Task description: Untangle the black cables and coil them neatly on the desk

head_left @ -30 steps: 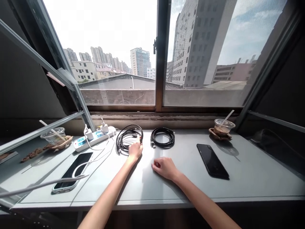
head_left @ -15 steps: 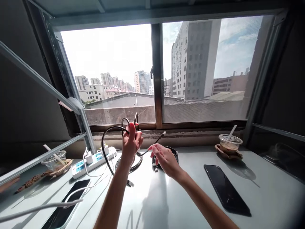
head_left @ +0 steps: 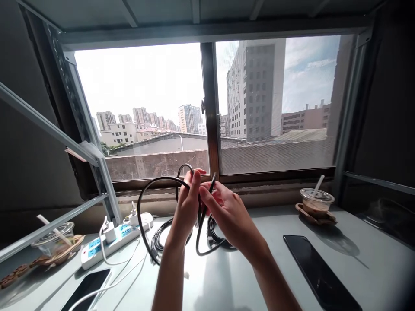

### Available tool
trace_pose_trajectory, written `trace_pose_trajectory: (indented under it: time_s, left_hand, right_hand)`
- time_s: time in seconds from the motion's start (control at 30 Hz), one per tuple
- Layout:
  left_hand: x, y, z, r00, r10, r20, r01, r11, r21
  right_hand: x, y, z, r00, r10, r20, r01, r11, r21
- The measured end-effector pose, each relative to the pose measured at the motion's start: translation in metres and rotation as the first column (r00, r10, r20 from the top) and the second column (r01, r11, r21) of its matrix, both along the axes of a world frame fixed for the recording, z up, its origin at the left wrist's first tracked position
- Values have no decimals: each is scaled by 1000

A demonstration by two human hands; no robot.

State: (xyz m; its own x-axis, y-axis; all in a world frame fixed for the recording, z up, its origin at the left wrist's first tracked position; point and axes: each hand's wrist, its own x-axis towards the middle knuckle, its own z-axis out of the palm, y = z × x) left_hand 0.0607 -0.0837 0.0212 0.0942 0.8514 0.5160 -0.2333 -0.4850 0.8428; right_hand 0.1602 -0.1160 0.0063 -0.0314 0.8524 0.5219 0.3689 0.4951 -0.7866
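Note:
Both of my hands are raised over the table, close together, working on one black cable [head_left: 139, 203]. My left hand [head_left: 188, 201] is closed around it, and loops of the cable stick out above and to the left of the fist. With its fingers bent in, my right hand [head_left: 228, 211] pinches another stretch of the same cable, which hangs below the hands in a curve. Behind my left wrist lies a coiled black cable [head_left: 158, 235] on the table. A second black coil [head_left: 212, 229] is partly hidden behind my right hand.
A white power strip [head_left: 113, 239] with plugs and white cords stands at the left. Phones lie on both sides, one [head_left: 87, 289] at left and one [head_left: 319, 272] at right. Lidded cups, one [head_left: 316, 201] right and one [head_left: 55, 242] left, rest in carriers. Shelf posts [head_left: 106, 185] frame the window.
My right hand has come up and left to meet my left hand and now grips part of the cable. The view has tilted slightly upward.

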Motion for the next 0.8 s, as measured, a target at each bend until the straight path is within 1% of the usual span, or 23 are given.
trace_pose_trajectory:
  time_s: [0.03,0.13,0.2,0.27,0.3,0.4,0.47,0.53,0.63,0.67,0.73,0.8]
  left_hand:
    - [0,1,-1,999,12,-31,-12,1000,12]
    - [-6,-2,-1,992,64,-112,-56,996,74]
    - [-16,-8,1,973,39,-226,-20,996,86]
    - [-30,-12,3,945,-6,-327,19,999,38]
    - [-37,-12,4,940,-17,-341,20,1000,6]
    - [-56,-11,5,951,-16,-310,-6,998,-69]
    - [-63,-9,5,948,-27,-318,-7,994,-106]
    - [-65,-11,5,930,-100,-353,51,988,-147]
    - [-58,-18,5,878,-288,-382,226,954,-198]
    - [-54,-21,5,851,-338,-402,272,939,-212]
    - [-46,-24,3,786,-398,-472,324,917,-233]
    - [-40,-25,1,707,-436,-557,357,900,-251]
  right_hand:
    - [2,1,0,1000,22,-3,-22,1000,-8]
    - [10,5,-1,985,168,-40,-169,985,-25]
    - [15,7,-2,972,210,-107,-212,977,-5]
    - [20,8,-1,965,186,-183,-186,982,22]
    - [24,7,0,962,167,-216,-163,986,33]
    - [36,3,4,962,93,-258,-82,995,51]
    - [45,0,6,965,27,-261,-12,998,56]
    - [51,-1,6,968,-15,-251,29,998,55]
    - [50,-2,5,983,-56,-176,63,997,39]
    - [47,-2,4,987,-80,-139,84,996,30]
    - [38,-3,3,992,-110,-61,111,994,18]
    - [29,-5,3,997,-81,6,80,997,19]
